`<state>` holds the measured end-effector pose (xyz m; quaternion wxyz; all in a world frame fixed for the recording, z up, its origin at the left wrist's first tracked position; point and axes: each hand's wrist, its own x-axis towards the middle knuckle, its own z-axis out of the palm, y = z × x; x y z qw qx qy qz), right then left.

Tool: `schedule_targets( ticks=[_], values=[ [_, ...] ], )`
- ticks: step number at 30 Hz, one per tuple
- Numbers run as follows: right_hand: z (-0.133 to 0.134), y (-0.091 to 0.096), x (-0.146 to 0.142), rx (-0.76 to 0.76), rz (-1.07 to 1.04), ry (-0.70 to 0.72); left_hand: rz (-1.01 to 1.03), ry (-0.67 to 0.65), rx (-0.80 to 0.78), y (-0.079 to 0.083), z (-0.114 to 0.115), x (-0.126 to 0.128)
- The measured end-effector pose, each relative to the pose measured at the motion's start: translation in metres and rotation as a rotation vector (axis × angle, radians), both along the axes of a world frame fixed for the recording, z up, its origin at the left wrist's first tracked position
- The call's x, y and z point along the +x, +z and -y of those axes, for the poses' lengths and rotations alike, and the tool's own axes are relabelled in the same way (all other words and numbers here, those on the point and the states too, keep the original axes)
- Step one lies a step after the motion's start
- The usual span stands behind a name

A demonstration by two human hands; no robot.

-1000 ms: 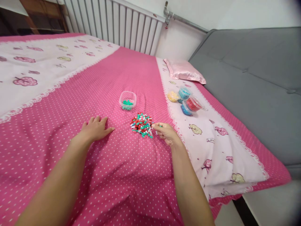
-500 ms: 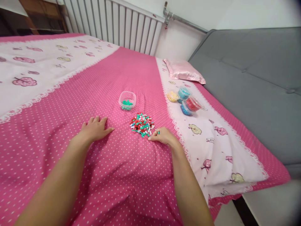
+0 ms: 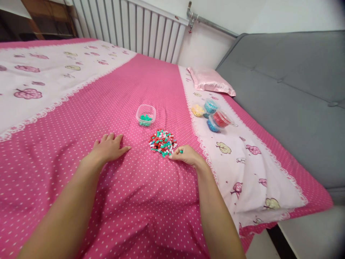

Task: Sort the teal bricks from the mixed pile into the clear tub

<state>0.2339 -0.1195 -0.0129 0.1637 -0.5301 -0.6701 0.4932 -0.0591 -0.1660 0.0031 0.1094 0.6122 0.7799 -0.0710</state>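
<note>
A small heap of red, white and green plastic pieces (image 3: 161, 141) lies on the pink dotted bedspread (image 3: 140, 201). My right hand (image 3: 185, 155) rests at the heap's near right edge, fingers curled in a pinch, with a green piece showing among them. My left hand (image 3: 109, 148) lies flat on the spread to the left of the heap, fingers stretched out, holding nothing. Behind the heap stands a clear plastic tub (image 3: 146, 114) with some green pieces inside.
Several small tubs of yellow, teal, blue and red pieces (image 3: 212, 114) stand on the pale strip to the right. A pink satin pillow (image 3: 210, 81) lies beyond them. A grey sofa (image 3: 291, 100) runs along the right, a white radiator (image 3: 134, 28) at the back.
My right hand has dropped from the heap's right side to its near edge and curled tighter. My left hand has stayed put.
</note>
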Motion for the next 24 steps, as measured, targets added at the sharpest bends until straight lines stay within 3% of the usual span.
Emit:
schedule_targets(
  ticks=[6, 24],
  values=[
    [0.005, 0.010, -0.006, -0.108, -0.351, -0.086, -0.003, -0.001, 0.008, -0.002, -0.001, -0.001],
    [-0.004, 0.023, -0.001, -0.649, -1.157, -0.373, -0.013, 0.009, 0.003, -0.001, -0.001, 0.001]
  ],
)
